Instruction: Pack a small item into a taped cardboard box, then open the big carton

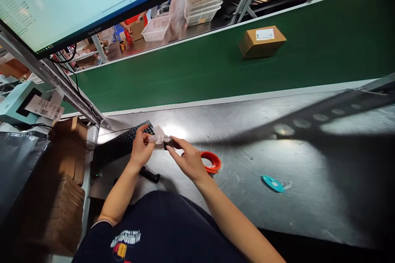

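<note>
My left hand (141,146) and my right hand (187,159) meet over the steel bench in front of the black keyboard (121,144). Both pinch a small clear plastic bag (160,136) with a dark small item (170,143) at its right end. The left fingers hold the bag's left edge, the right fingers close on the dark item. An orange tape roll (211,161) lies just right of my right hand. A black handle-shaped tool (150,174) lies under my left wrist.
A cardboard parcel with a white label (261,41) sits on the green conveyor belt (216,70). A teal disc (273,183) lies on the bench. A monitor (77,0) hangs overhead, a label printer (21,104) and flat cartons (66,197) stand left. White baskets (203,4) are beyond the belt.
</note>
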`<state>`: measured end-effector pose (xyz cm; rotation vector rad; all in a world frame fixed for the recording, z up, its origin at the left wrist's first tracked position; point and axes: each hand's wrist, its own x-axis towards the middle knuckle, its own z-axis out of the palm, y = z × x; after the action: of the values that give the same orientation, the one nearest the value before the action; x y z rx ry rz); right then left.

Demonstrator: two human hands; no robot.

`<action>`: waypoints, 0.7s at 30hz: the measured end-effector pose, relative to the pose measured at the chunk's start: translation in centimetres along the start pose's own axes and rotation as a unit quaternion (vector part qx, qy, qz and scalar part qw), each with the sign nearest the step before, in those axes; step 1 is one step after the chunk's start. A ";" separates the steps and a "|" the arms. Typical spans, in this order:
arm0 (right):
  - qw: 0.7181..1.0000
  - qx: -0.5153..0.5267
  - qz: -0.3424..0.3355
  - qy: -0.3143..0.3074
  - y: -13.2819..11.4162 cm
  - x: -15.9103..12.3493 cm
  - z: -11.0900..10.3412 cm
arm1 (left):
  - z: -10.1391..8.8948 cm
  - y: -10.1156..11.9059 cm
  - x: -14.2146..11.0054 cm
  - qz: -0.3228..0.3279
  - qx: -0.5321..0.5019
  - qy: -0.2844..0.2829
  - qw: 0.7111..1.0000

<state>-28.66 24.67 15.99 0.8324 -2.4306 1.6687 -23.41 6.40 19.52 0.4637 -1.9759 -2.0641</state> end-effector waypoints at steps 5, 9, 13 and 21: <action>0.954 0.234 0.186 -0.017 0.4 0.1 0.1 | -1.2 0.2 1.2 -0.030 -0.039 -0.001 0.999; 0.940 0.271 0.208 0.018 0.4 0.1 0.6 | -1.1 0.3 0.4 0.035 0.089 0.010 0.995; 0.947 0.253 0.194 0.049 0.9 -0.3 1.3 | 0.2 0.2 -0.3 0.086 0.117 0.038 0.989; 0.960 0.232 0.086 0.134 0.4 0.3 2.1 | 1.6 -1.0 0.5 0.060 0.032 0.046 0.997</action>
<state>-28.61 22.76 14.92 0.3936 -2.0080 2.2938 -24.49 7.71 18.54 0.4343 -1.9705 -1.8778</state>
